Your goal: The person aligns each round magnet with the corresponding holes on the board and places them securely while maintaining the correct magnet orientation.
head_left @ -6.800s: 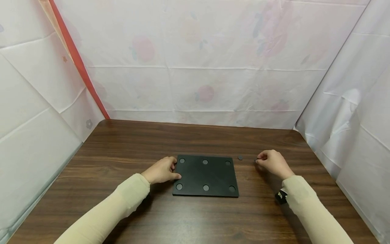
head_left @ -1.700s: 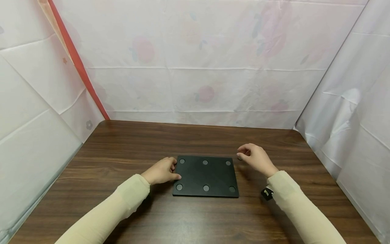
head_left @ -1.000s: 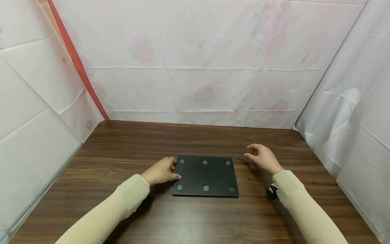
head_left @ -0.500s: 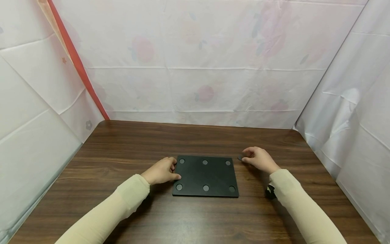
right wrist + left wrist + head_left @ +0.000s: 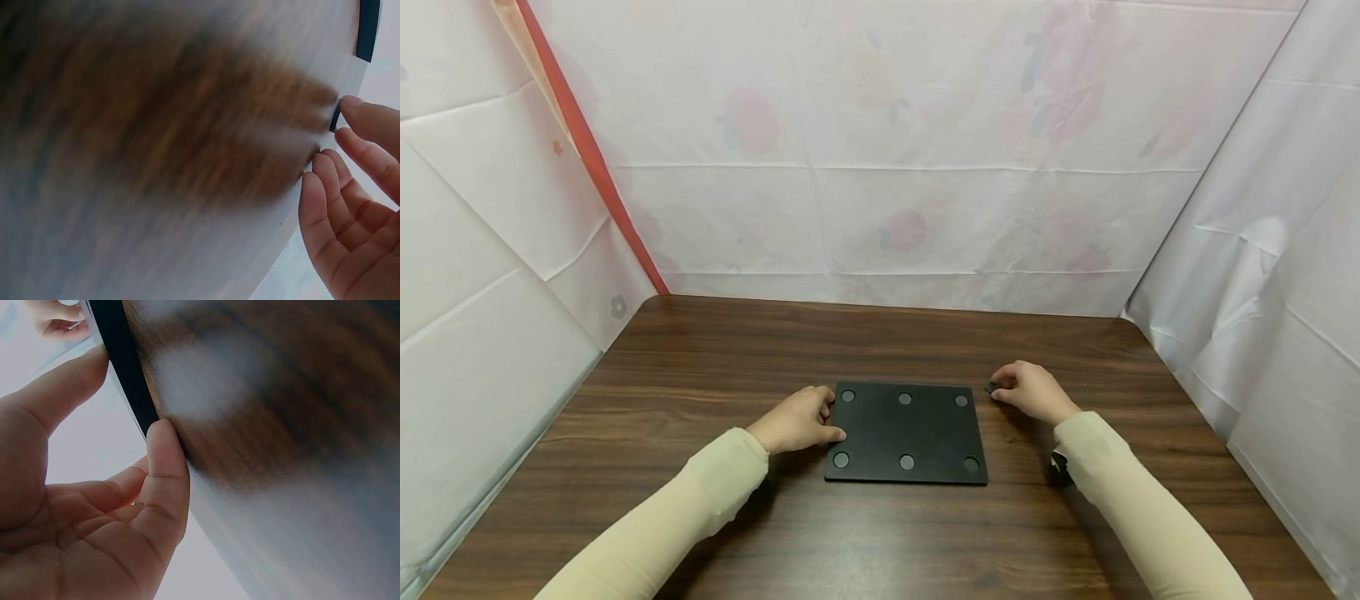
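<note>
A flat black board (image 5: pixel 906 433) lies on the table with round recesses along its far and near edges. Most show a grey round face; the near right recess (image 5: pixel 972 464) looks darker. My left hand (image 5: pixel 797 421) grips the board's left edge, thumb on top and fingers against the side, as the left wrist view shows. Just right of the board's far right corner, my right hand (image 5: pixel 1033 392) pinches a small dark disc (image 5: pixel 990 388) between thumb and index finger. In the right wrist view the disc (image 5: pixel 335 117) stands tilted, close to the tabletop.
The brown wood-grain table (image 5: pixel 737 350) runs back to a pale printed cloth (image 5: pixel 880 217). White cloth walls (image 5: pixel 1247 275) flank both sides. A small black device (image 5: pixel 1060 468) sits under the right wrist.
A disc now fills the far right recess, dark at first. The right hand moved left, hovered by the last loose disc, then came down and pinched it, tilting it up. Left hand unmoved.
</note>
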A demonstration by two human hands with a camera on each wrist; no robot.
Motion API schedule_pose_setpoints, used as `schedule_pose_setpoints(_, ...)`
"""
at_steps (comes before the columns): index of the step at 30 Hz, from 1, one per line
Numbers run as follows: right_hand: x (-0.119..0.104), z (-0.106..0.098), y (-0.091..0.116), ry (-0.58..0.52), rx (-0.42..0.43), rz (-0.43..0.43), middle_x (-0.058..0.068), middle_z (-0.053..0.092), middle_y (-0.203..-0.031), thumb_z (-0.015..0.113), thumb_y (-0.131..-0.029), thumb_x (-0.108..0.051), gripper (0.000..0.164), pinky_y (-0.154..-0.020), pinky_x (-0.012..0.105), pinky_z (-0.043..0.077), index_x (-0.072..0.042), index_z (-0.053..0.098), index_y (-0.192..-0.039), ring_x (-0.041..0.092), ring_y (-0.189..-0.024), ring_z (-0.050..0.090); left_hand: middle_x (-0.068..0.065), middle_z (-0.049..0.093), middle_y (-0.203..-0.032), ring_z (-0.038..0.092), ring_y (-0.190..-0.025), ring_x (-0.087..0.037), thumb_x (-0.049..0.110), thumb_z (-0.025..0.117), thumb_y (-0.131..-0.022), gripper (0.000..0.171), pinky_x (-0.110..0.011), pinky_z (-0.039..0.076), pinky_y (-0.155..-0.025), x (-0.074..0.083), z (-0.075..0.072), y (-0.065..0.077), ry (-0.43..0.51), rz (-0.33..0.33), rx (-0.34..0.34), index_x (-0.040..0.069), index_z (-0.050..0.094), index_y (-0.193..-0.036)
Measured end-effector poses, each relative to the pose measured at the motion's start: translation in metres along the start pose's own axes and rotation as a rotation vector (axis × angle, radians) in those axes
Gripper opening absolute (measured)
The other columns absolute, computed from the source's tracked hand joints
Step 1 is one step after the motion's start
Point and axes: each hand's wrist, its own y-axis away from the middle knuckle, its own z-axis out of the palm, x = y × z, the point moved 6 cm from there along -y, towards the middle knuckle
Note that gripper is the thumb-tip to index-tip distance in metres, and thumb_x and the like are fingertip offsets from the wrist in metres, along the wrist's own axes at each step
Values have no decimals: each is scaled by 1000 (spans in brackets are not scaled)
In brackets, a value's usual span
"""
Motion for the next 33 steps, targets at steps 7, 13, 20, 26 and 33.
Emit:
schedule_pose_setpoints(7,-3,0,1,10,-12,3,10,64,-97,71,-89,-15,19,-78,45,52,-6,72,-105,21,-84,61,-12,61,-107,59,-96,-21,22,80,-82,60,-40,52,-85,0,0,1,-7,-8,-4,-5,55,-129)
schedule_pose_setpoints(13,-5,0,0,25,-18,14,9,64,-96,71,-89,-15,17,-78,45,51,-7,73,-103,20,-83,60,-11,61,-107,59,-96,-21,23,80,-82,60,-39,52,-84,-1,1,1,-4,-11,-9,-4,55,-129)
schedule_pose_setpoints(20,-6,-1,-1,31,-15,12,9,64,-97,72,-89,-15,15,-78,44,52,-6,73,-101,20,-83,61,-12,61,-108,60,-96,-21,24,80,-82,60,-39,53,-84,0,0,1,-7,-4,-3,-5,55,-128)
schedule_pose_setpoints(26,-6,0,-1,24,-22,38,9,65,-98,71,-89,-17,15,-78,44,52,-7,73,-100,20,-84,62,-12,62,-106,61,-96,-21,23,80,-81,60,-39,53,-84,0,1,1,-17,-6,2,-5,55,-128)
schedule_pose_setpoints(33,-4,0,1,27,-34,49,8,65,-98,71,-90,-18,15,-77,42,52,-7,72,-99,19,-83,61,-12,62,-106,61,-96,-22,22,81,-81,59,-40,53,-84,0,1,0,-16,-5,3,-5,56,-128)
